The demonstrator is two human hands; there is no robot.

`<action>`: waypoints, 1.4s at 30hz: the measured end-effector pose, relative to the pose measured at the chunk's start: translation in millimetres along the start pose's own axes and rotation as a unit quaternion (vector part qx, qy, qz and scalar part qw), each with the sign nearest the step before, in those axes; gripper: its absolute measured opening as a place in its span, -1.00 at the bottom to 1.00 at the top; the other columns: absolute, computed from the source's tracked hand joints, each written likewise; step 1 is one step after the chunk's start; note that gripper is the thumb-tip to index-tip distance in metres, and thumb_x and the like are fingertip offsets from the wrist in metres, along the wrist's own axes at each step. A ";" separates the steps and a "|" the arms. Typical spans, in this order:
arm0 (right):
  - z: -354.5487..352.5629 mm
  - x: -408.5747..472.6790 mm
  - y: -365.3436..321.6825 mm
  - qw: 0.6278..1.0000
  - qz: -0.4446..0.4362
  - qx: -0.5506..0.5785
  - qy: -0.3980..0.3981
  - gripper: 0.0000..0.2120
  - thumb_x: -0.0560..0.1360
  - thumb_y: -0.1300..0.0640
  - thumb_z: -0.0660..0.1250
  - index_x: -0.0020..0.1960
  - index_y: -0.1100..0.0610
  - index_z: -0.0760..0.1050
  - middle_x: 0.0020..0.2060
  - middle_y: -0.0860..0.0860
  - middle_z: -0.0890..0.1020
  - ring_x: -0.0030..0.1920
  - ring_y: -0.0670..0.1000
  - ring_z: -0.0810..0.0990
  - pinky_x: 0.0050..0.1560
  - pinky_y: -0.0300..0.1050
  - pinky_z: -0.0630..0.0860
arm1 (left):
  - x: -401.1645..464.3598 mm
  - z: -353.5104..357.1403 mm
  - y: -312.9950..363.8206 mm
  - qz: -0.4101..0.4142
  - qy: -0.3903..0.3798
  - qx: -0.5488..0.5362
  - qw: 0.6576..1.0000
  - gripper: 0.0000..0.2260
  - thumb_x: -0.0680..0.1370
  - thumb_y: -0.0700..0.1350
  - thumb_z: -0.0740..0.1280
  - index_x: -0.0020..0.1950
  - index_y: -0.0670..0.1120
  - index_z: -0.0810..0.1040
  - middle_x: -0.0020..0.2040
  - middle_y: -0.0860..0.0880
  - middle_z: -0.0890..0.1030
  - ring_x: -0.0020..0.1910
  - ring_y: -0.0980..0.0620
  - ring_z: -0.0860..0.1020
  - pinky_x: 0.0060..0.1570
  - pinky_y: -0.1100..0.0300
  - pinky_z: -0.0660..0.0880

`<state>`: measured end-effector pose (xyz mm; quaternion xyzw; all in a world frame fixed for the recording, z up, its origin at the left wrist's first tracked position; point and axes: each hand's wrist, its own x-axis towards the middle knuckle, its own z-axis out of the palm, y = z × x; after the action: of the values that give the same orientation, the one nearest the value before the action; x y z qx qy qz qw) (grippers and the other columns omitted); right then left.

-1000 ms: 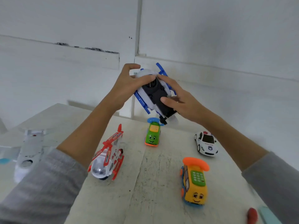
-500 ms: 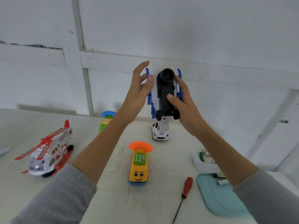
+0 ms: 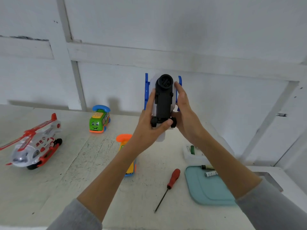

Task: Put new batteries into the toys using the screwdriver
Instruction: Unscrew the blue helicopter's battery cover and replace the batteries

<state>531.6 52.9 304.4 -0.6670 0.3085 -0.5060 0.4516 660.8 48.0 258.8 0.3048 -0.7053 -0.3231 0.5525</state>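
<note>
Red-handled screwdriver (image 3: 171, 181) lies low in the frame beside a teal tray (image 3: 204, 191) holding batteries (image 3: 210, 173); a red helicopter (image 3: 33, 146) sits at the left and a green bus (image 3: 99, 121) behind. At centre, raised above the table, the left hand (image 3: 149, 127) and right hand (image 3: 186, 117) grip a blue-and-white toy (image 3: 163, 100), black underside towards the camera, their forearms hiding much of an orange-topped toy (image 3: 123, 138).
</note>
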 end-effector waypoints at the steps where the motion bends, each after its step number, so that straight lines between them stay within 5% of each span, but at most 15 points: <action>1: -0.5 -1.9 3.0 1.000 -0.001 -0.010 0.001 -0.43 0.43 -0.34 -0.03 0.42 -0.28 0.03 0.43 -0.08 0.26 0.26 0.15 0.46 -0.01 -0.18 0.55 | -2.9 2.5 -0.2 -0.005 -0.003 -0.013 1.000 -0.24 0.51 -0.06 0.39 0.43 0.34 -0.09 0.38 0.21 0.36 0.23 0.03 0.54 0.14 0.19 0.53; 3: -1.9 -6.2 9.9 0.999 0.001 -0.034 0.002 -0.44 0.38 -0.44 -0.01 0.35 -0.39 0.05 0.44 -0.16 0.21 0.35 0.11 0.37 0.20 -0.05 0.49 | -8.9 6.3 -2.0 -0.021 -0.006 -0.030 0.999 -0.25 0.52 -0.10 0.36 0.39 0.39 -0.10 0.40 0.22 0.32 0.21 0.08 0.55 0.13 0.22 0.53; 5: -3.1 -11.2 12.3 0.998 0.013 -0.060 0.005 -0.44 0.42 -0.38 -0.10 0.41 -0.33 -0.02 0.40 -0.30 0.14 0.41 -0.01 0.25 0.34 -0.21 0.33 | -13.9 8.8 -5.4 -0.034 -0.004 -0.031 0.999 -0.23 0.49 -0.03 0.38 0.37 0.46 -0.10 0.37 0.35 0.33 0.17 0.14 0.56 0.15 0.17 0.53; 8: -5.7 -19.7 14.8 0.995 0.038 -0.092 -0.005 -0.38 0.45 -0.22 -0.22 0.49 -0.13 -0.12 0.33 -0.33 0.08 0.43 -0.15 0.09 0.07 -0.70 0.15 | -20.3 13.1 -12.8 -0.057 -0.016 -0.033 0.998 -0.21 0.50 -0.06 0.41 0.36 0.46 -0.11 0.31 0.46 0.29 0.18 0.23 0.53 0.16 0.18 0.51; 11: -9.6 -24.9 24.8 0.994 0.060 -0.086 -0.006 -0.38 0.44 -0.23 -0.25 0.49 -0.15 -0.13 0.36 -0.31 0.04 0.46 -0.15 0.04 0.02 -0.75 0.10 | -27.0 17.9 -18.1 -0.077 -0.027 -0.040 0.996 -0.19 0.51 -0.15 0.39 0.35 0.44 -0.11 0.37 0.35 0.24 0.27 0.25 0.46 0.25 0.13 0.47; 16: -13.3 -33.2 47.8 0.992 0.071 -0.104 -0.030 -0.39 0.43 -0.25 -0.23 0.47 -0.17 -0.14 0.41 -0.27 0.03 0.46 -0.15 0.05 0.25 -0.55 0.09 | -43.5 24.9 -27.0 -0.106 -0.012 -0.053 0.993 -0.16 0.52 -0.31 0.35 0.39 0.37 -0.10 0.48 0.11 0.23 0.25 0.25 0.47 0.21 0.17 0.49; 20: -22.3 -43.2 60.9 0.982 0.117 -0.144 -0.029 -0.41 0.37 -0.39 -0.15 0.39 -0.35 -0.07 0.37 -0.27 0.16 0.43 -0.10 0.18 0.32 -0.17 0.12 | -57.5 30.9 -37.9 -0.122 -0.005 -0.047 0.991 -0.17 0.50 -0.39 0.34 0.48 0.20 -0.07 0.40 0.26 0.23 0.16 0.32 0.50 0.02 0.32 0.52; 25: -34.0 -83.2 76.2 0.971 0.090 -0.217 0.049 -0.47 0.52 -0.03 0.24 0.43 -0.13 0.13 0.13 -0.14 0.50 0.03 -0.17 0.53 -0.01 -0.26 0.50 | -61.7 30.7 -44.8 -0.137 0.006 -0.030 0.990 -0.19 0.51 -0.36 0.34 0.49 0.17 -0.07 0.35 0.37 0.21 0.23 0.37 0.43 0.08 0.36 0.48; 28: -42.3 -98.2 92.9 0.945 0.077 -0.317 0.017 -0.65 0.46 0.20 0.36 0.21 -0.03 0.43 -0.06 -0.15 0.58 -0.07 -0.16 0.54 -0.06 -0.16 0.53 | -63.0 30.1 -48.2 -0.138 0.007 -0.018 0.990 -0.19 0.52 -0.36 0.33 0.53 0.10 -0.09 0.34 0.39 0.17 0.21 0.46 0.39 0.04 0.42 0.46; 31: -44.5 -107.2 102.2 0.906 0.049 -0.411 -0.090 -0.74 0.43 0.24 0.39 0.07 0.00 0.57 -0.02 -0.14 0.58 -0.02 -0.07 0.45 0.00 -0.27 0.36 | -64.6 30.2 -50.5 -0.136 0.011 -0.009 0.991 -0.18 0.52 -0.36 0.33 0.56 0.00 -0.13 0.42 0.27 0.14 0.22 0.49 0.35 0.06 0.47 0.42; 34: -40.9 -112.4 114.0 0.861 0.032 -0.480 -0.165 -0.66 0.44 0.26 0.37 0.17 -0.01 0.55 0.11 -0.12 0.57 0.04 -0.03 0.40 0.08 -0.12 0.35 | -63.4 29.2 -53.2 -0.130 0.007 -0.007 0.991 -0.18 0.52 -0.37 0.33 0.56 -0.01 -0.14 0.47 0.17 0.08 0.22 0.56 0.29 0.05 0.54 0.37; 39: -33.1 -117.8 128.5 0.815 -0.053 -0.546 -0.189 -0.71 0.34 0.25 0.48 0.02 0.02 0.64 -0.07 0.00 0.61 -0.13 0.10 0.42 -0.20 0.01 0.41 | -62.2 29.2 -58.7 -0.136 0.003 0.003 0.991 -0.19 0.53 -0.33 0.33 0.56 -0.02 -0.16 0.43 0.17 0.12 0.17 0.57 0.32 0.04 0.55 0.37; 42: -34.1 -119.3 134.1 0.822 -0.066 -0.540 -0.169 -0.78 0.28 0.26 0.51 -0.12 0.04 0.65 -0.14 0.01 0.61 -0.20 0.11 0.43 -0.26 -0.04 0.38 | -62.2 28.4 -59.3 -0.136 -0.007 0.002 0.991 -0.17 0.53 -0.33 0.32 0.56 0.00 -0.19 0.42 0.22 0.11 0.17 0.56 0.33 0.05 0.55 0.37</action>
<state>469.7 92.7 137.2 -0.8980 0.4064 -0.1662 0.0292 650.0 64.4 170.5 0.3971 -0.6621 -0.3959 0.4972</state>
